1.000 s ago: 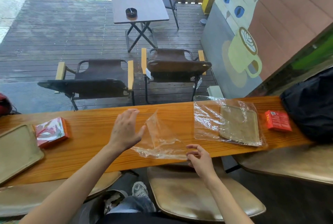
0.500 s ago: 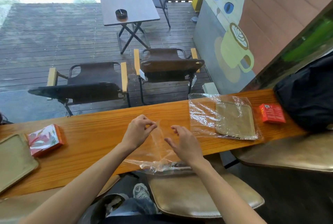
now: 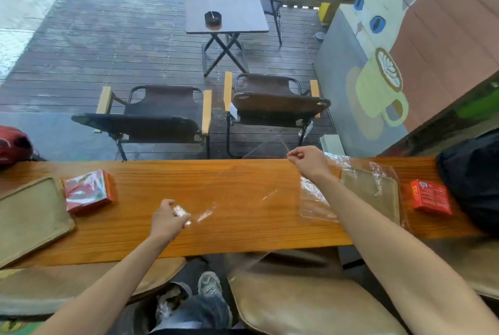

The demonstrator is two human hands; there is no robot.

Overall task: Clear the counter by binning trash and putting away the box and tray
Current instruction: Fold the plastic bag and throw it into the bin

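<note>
Hands have spread apart; left hand [image 3: 170, 217], right hand [image 3: 307, 160] stretch plastic wrap [image 3: 243, 199].

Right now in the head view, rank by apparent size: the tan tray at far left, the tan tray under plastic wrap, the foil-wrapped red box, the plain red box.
1. Tan tray at far left, partly cropped and nearer.
2. Tan tray under plastic wrap.
3. Foil-wrapped red box and plain red box: too alike to rank.

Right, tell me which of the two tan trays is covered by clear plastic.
The tan tray on the right, next to the small red box; the left tray is bare.
</note>
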